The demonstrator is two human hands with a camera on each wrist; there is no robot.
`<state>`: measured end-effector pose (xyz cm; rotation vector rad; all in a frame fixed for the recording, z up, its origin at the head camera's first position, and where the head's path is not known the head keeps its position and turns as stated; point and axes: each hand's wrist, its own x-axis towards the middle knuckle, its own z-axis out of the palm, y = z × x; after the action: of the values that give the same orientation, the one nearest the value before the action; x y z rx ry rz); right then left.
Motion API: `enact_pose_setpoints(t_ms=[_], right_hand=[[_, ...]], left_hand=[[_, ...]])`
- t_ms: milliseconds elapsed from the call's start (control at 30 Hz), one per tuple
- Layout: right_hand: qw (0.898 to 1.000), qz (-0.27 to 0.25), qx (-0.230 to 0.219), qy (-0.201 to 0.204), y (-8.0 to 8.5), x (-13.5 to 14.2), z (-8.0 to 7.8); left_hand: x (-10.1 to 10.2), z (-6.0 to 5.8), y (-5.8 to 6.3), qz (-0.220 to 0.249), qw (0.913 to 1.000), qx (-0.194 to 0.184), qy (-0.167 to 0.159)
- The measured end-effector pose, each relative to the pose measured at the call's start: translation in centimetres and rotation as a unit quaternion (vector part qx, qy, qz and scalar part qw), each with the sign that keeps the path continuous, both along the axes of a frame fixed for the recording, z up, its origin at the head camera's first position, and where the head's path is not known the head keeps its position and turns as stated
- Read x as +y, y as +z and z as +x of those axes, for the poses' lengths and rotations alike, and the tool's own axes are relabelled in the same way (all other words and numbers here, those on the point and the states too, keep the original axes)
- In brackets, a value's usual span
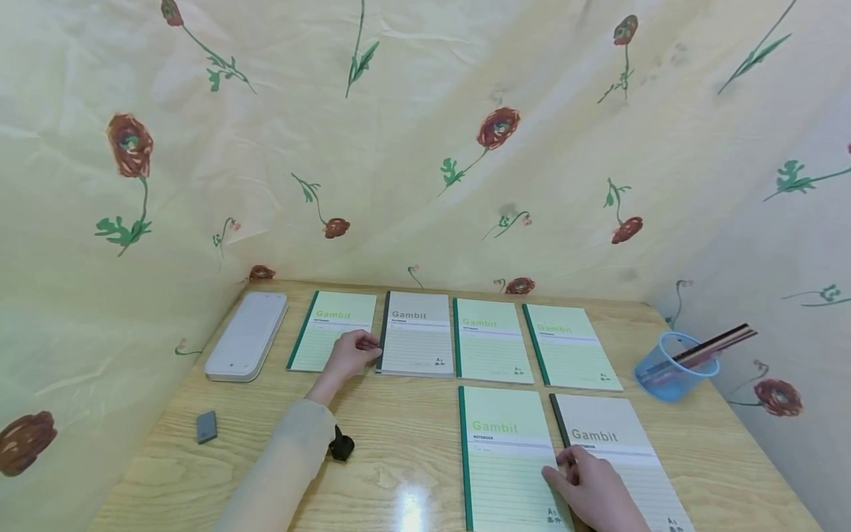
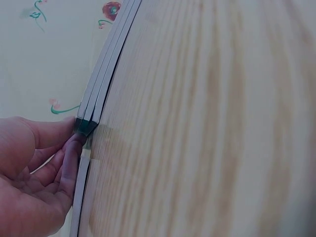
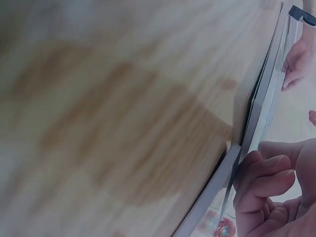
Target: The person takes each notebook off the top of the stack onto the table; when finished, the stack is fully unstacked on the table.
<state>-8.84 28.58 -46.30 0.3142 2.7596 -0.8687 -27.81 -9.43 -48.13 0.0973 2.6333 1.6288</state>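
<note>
In the head view's back row, my left hand point(image 1: 351, 356) reaches over a green notebook point(image 1: 326, 355) to the dark spine of a grey-white notebook point(image 1: 417, 336). In the left wrist view, the thumb and index finger of my left hand point(image 2: 37, 173) pinch at the spine edge. Nearer the front, my right hand point(image 1: 595, 488) bridges another green notebook point(image 1: 508, 462) and a second grey-white notebook point(image 1: 638, 458). Its thumb rests on the green cover while its bent fingers touch by the grey one's spine. My right hand point(image 3: 276, 190) holds nothing up; its fingers curve loosely.
Two more green notebooks point(image 1: 493, 355) point(image 1: 572, 358) lie in the back row. A blue pen cup point(image 1: 671, 373) with pencils stands at right. On the left are a white case point(image 1: 246, 336) and a small grey block point(image 1: 206, 427). A flowered cloth point(image 1: 412, 148) hangs behind the table.
</note>
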Motion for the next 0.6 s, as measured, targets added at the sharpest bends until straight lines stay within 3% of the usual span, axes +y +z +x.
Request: enact_pose_setpoints(t_ms=[200,333,600], right_hand=[[1.000,-0.002,0.006,0.002,0.5,0.1,-0.1],[0.999,0.000,0.032,0.018,1.1,0.3,-0.6],[0.992,-0.022,0.098,0.080,2.7,-0.2,-3.3]], left_hand=[[0.0,0.0,0.0,0.006,1.0000,-0.001,-0.002],[0.1,-0.1,0.0,0.007,1.0000,-0.002,-0.002],[0.0,0.0,0.0,0.003,1.0000,-0.007,-0.002]])
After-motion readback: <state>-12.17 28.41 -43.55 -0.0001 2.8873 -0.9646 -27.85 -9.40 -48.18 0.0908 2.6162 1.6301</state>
